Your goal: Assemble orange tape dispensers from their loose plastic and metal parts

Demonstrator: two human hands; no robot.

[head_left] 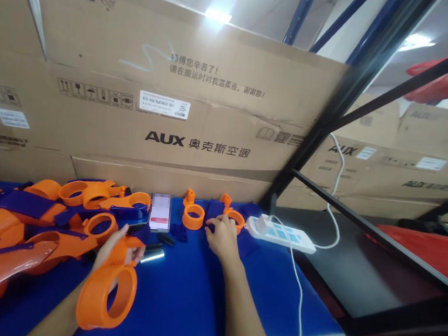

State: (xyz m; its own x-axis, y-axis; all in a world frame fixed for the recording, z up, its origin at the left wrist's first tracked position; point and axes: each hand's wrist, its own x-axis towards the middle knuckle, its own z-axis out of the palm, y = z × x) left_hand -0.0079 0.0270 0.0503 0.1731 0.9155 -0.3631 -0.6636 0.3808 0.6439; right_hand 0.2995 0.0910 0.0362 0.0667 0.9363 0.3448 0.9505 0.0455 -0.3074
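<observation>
My left hand (112,252) is closed around the handle of an orange tape dispenser (85,302), whose wide ring faces me in the foreground. My right hand (221,238) is over the blue table, fingers curled down beside an orange ring-shaped piece (238,220) and a dark blue piece (214,209). What its fingertips pinch, if anything, is hidden. Between the hands stands another orange ring piece (193,217). Small dark blue parts (179,232), a black piece (166,240) and a shiny metal strip (152,256) lie nearby.
Orange and blue dispensers (54,250) pile up on the left. A phone (160,213) lies at the back of the blue table (189,301). At right sit a white power strip (281,234) and its cable. Large cardboard boxes (106,126) and a black rack post (321,129) stand behind.
</observation>
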